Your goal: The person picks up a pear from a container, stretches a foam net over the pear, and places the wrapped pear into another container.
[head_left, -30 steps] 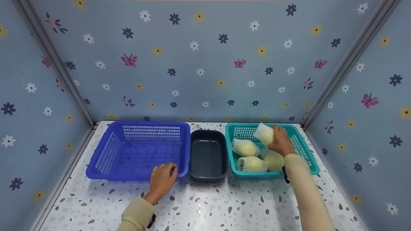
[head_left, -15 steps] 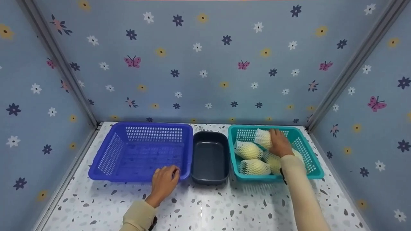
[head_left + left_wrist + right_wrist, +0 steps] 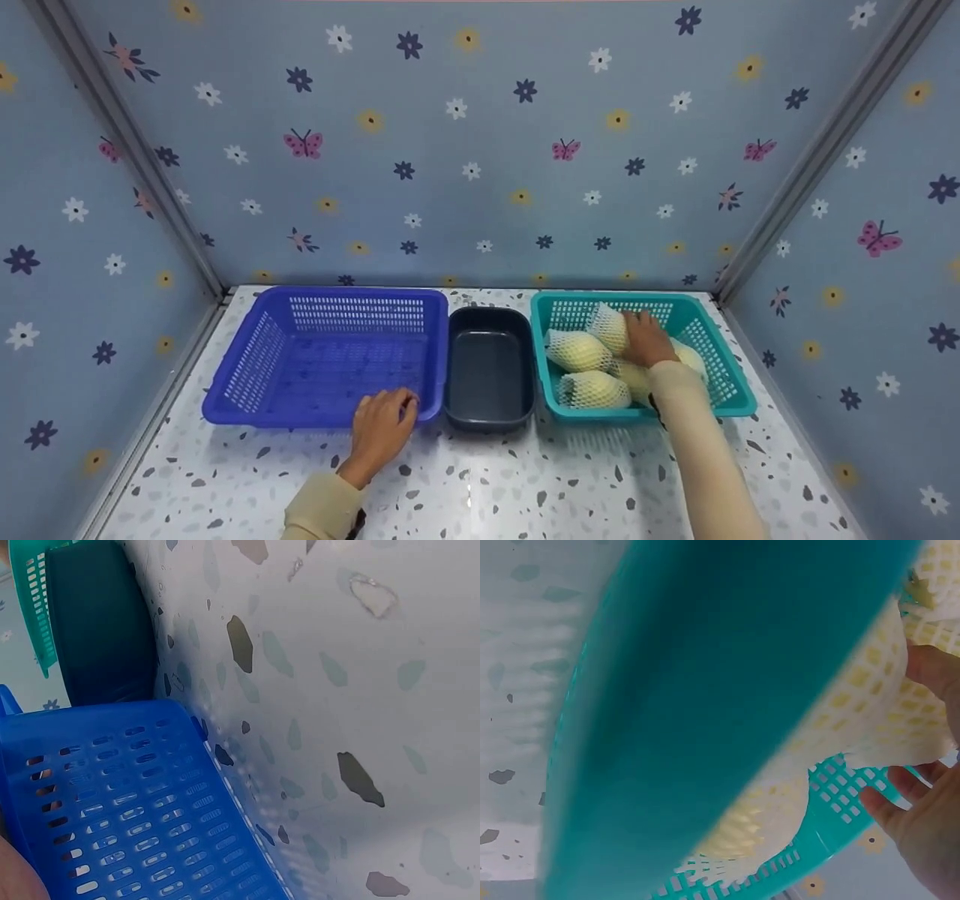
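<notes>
My right hand (image 3: pixel 649 337) is inside the teal basket (image 3: pixel 739 409), holding a pale yellow fruit (image 3: pixel 609 330) in a white foam net sleeve. In the right wrist view, the thumb (image 3: pixel 930 667) lies against the net and the other fingers (image 3: pixel 885 806) spread below it. Several more netted fruits (image 3: pixel 579 351) lie around it, partly hidden by the hand and sleeve. My left hand (image 3: pixel 382 427) rests at the front right rim of the purple basket (image 3: pixel 300 416), fingers loosely bent, holding nothing. Only a bit of that hand shows in the left wrist view.
Between the two baskets stands a dark grey tray (image 3: pixel 491 375) with nothing in it. All three containers sit on a speckled white tabletop (image 3: pixel 465 487). Flower-patterned panels (image 3: pixel 480 150) rise behind and on both sides.
My right hand has lowered the netted fruit from above the teal basket's back into the basket, against the other fruits, and shifted slightly left. My left hand has stayed at the purple rim.
</notes>
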